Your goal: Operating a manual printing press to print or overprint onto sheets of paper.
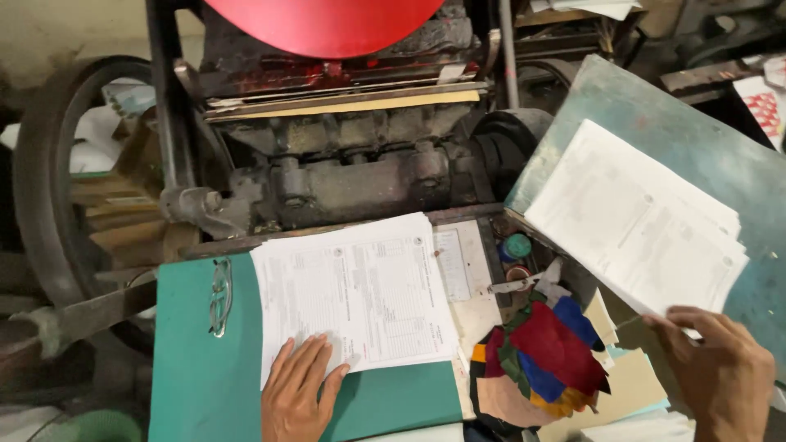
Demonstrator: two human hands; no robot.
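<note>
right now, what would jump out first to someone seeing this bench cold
The big red disc atop the dark old printing press at the back. Next, the pile of coloured scraps at lower centre. The left hand presses a stack of printed forms on the green board; the right hand touches a second stack on the right.

A green table (205, 368) carries a stack of printed forms (356, 295) and a metal clip (219, 296). Beside it, a tilted blue-green board (655, 123) bears another paper stack (647, 221).

Open green board (201, 360) left; rag heap (540, 360) between paper stacks
</note>
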